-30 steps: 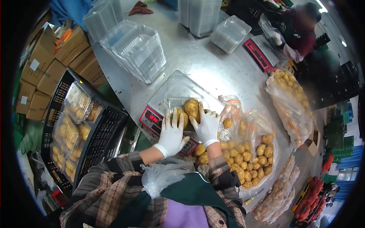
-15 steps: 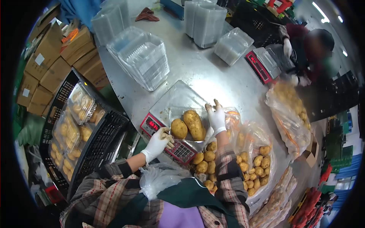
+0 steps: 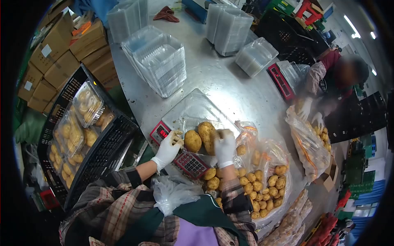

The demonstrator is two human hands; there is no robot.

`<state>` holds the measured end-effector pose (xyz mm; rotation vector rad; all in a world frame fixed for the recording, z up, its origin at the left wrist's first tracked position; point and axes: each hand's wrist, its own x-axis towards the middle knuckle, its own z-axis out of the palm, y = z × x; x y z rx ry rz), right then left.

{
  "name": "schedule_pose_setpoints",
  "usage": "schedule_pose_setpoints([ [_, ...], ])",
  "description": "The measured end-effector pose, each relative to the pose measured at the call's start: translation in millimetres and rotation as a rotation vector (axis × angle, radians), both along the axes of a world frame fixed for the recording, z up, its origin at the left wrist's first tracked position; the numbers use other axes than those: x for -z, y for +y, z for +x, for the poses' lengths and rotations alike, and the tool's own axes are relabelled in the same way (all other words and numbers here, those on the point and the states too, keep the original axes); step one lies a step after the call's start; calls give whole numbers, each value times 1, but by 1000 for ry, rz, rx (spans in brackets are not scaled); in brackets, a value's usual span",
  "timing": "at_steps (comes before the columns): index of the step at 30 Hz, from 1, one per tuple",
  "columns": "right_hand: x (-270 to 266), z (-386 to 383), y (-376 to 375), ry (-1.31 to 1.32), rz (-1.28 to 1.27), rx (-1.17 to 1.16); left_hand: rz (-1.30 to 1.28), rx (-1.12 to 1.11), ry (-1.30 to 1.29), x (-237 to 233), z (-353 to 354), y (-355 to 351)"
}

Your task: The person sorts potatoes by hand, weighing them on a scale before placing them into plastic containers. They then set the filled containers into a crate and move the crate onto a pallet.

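My left hand [image 3: 167,149], in a white glove, is at the left edge of a clear plastic tray [image 3: 188,123]. Its fingers are curled in, and nothing shows in them. Two potatoes lie in the tray: a rounder potato [image 3: 192,141] and a long, large potato [image 3: 207,135]. My gloved right hand [image 3: 225,148] is closed at the tray's right side, beside the long potato. Its fingers are smeared, and what they hold, if anything, is hidden. Under the tray is a scale [image 3: 191,165] with a lit red display. Small potatoes [image 3: 211,178] lie beside its keypad.
Bags of potatoes [image 3: 269,184] lie at the right. Stacks of clear trays [image 3: 158,61] stand on the metal table [image 3: 197,65]. A black crate [image 3: 102,160] with packed potatoes is at the left. Across the table, a co-worker's gloved hands [image 3: 310,112] are at another potato bag [image 3: 308,143].
My right hand has moved left and down to the tray's right side, its fingers now curled. The scale's reading has changed. The co-worker's hands have moved down to the bag.
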<state>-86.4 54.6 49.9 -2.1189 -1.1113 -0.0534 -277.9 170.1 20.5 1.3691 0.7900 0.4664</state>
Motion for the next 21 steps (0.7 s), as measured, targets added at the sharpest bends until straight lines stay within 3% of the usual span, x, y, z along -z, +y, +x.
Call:
schedule_pose_setpoints([
  [2, -30, 27, -1, 468, 129, 439, -73, 29, -29, 1, -5, 4],
  [3, -2, 67, -15, 394, 133, 467, -125, 50, -32, -1, -8, 5],
  [5, 23, 99, -17, 252, 122, 439, -226, 101, -12, -6, -11, 6],
  [7, 11, 95, -2, 115, 87, 338, -325, 169, 37, -10, -15, 3],
  [8, 25, 97, 7, 676, 206, 165, -350, 168, 26, -11, -14, 0],
  [9, 42, 99, 17, 710, 119, 61, -419, 151, 6, -12, -14, -3],
  [11, 56, 89, 27, 922, 326, 12, -546, 104, -40, -18, -13, -4],
  [14, 20, 66, 3, 980, 648, -15, -665, 186, -133, -19, -20, 1],
  [15, 2, 58, -10, 795, 459, 60, -712, 226, -226, -10, -26, 4],
  [16, -30, 42, -25, 26, -31, -88, -790, 225, -224, -19, -28, 7],
  [17, -12, 38, -33, 789, 207, 18, -869, 218, -230, -27, -27, 9],
  [18, -10, 26, -45, 772, 173, 20, -882, 176, -211, -27, -25, 8],
  [19, 3, 23, -58, 564, 78, -3, -902, 149, -194, -22, -24, 6],
  [21, 11, 24, -77, 830, -44, 60, -750, 198, -182, -13, -22, 2],
])
